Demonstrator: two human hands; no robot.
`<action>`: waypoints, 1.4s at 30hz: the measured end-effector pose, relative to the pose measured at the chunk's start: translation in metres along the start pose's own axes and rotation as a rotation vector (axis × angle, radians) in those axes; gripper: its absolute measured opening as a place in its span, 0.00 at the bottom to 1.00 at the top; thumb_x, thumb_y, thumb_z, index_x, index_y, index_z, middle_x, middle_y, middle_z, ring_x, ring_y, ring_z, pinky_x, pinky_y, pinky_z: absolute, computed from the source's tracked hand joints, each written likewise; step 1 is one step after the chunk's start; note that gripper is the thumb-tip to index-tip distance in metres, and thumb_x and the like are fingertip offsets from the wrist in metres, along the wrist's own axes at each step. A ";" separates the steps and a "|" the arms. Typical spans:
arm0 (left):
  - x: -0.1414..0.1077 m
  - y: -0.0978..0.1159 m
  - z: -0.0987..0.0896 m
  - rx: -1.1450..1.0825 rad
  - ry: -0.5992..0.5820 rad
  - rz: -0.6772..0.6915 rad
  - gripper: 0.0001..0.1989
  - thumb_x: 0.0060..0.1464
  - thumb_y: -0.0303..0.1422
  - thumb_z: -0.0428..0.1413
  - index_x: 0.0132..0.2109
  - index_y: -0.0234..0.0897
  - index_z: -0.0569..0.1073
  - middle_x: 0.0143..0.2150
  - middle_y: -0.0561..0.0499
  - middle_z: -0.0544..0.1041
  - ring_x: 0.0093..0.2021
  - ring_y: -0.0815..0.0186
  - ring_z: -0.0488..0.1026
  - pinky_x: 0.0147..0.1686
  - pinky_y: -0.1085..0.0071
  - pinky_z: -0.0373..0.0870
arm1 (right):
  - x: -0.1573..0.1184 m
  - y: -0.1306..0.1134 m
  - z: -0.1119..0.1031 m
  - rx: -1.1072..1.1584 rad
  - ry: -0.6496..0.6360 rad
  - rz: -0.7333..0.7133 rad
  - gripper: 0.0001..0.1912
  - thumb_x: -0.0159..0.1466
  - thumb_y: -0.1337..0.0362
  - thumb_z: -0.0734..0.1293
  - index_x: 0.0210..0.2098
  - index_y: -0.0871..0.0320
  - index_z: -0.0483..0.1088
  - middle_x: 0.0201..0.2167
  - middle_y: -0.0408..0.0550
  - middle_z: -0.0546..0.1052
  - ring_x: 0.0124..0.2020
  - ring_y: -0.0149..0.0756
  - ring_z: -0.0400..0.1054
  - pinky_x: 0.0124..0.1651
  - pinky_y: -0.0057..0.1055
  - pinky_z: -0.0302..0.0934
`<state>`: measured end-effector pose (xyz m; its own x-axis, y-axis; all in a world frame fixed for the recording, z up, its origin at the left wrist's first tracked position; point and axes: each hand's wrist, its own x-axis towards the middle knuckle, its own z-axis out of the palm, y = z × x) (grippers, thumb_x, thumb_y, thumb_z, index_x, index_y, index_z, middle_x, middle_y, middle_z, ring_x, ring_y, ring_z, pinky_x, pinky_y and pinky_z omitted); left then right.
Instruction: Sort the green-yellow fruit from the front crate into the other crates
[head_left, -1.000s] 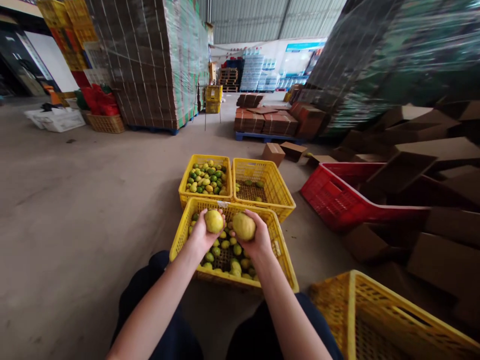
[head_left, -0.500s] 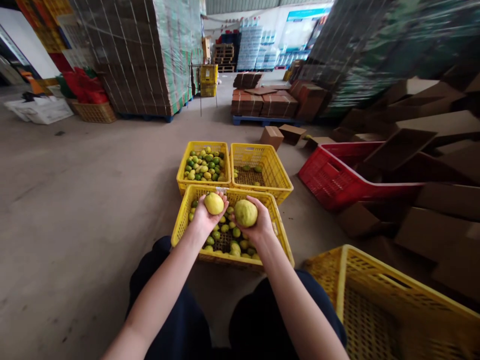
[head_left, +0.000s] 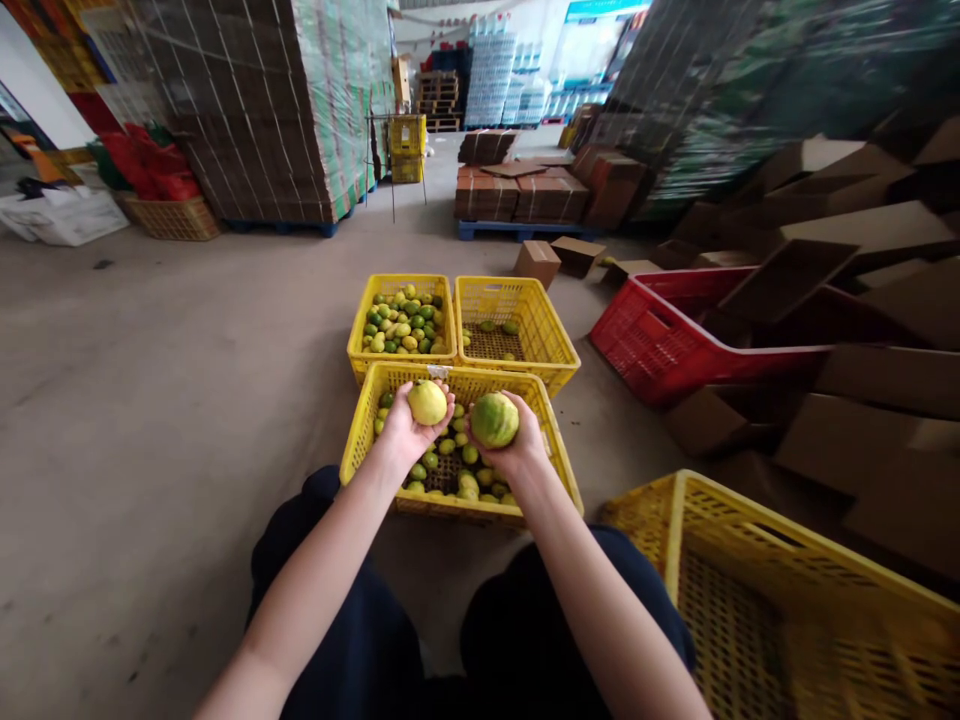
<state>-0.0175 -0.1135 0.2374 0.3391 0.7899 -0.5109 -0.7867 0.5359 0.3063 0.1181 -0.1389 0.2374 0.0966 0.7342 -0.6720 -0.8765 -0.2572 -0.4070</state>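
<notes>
1. Left hand, centre of frame: palm up, fingers curled round the underside of a yellow fruit.
2. Right hand, just right of centre: cupped at the side and underneath of a green fruit, yellow streaks on its skin; looks the larger of the two.
3. Hands apart, narrow gap between the two fruits; both above the front crate, mid-frame, yellow.
4. Small fruits, green to yellow, scattered in that crate; part of its base bare.
5. Beyond, left of centre: back-left crate, well filled with similar fruit. Beside it, back-right crate, only a few pieces at the bottom.
6. Right of frame: red crate among cartons.
7. Lower right corner: another yellow crate, on the floor.
</notes>
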 end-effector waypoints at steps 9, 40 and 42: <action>-0.004 0.002 0.010 0.009 0.128 0.146 0.05 0.53 0.31 0.57 0.32 0.35 0.68 0.27 0.52 0.72 0.28 0.68 0.73 0.28 0.73 0.76 | 0.001 0.002 0.000 0.008 -0.023 -0.052 0.05 0.59 0.61 0.63 0.29 0.56 0.64 0.20 0.43 0.72 0.25 0.35 0.69 0.30 0.33 0.70; -0.002 0.009 0.001 -0.008 0.092 0.060 0.15 0.62 0.32 0.44 0.41 0.30 0.74 0.29 0.46 0.76 0.31 0.63 0.76 0.31 0.66 0.77 | 0.016 0.010 -0.003 -0.008 0.034 0.049 0.10 0.61 0.58 0.57 0.35 0.57 0.65 0.25 0.51 0.74 0.28 0.42 0.71 0.26 0.38 0.70; -0.002 0.010 0.001 -0.038 0.064 0.060 0.15 0.61 0.35 0.46 0.41 0.31 0.74 0.30 0.45 0.76 0.32 0.62 0.76 0.33 0.64 0.77 | 0.015 0.009 -0.002 0.016 0.032 0.008 0.08 0.60 0.59 0.58 0.34 0.56 0.64 0.25 0.48 0.73 0.28 0.40 0.70 0.28 0.39 0.71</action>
<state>-0.0250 -0.1089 0.2424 0.2585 0.7988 -0.5433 -0.8240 0.4759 0.3075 0.1124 -0.1319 0.2224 0.1044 0.7118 -0.6945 -0.8845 -0.2528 -0.3921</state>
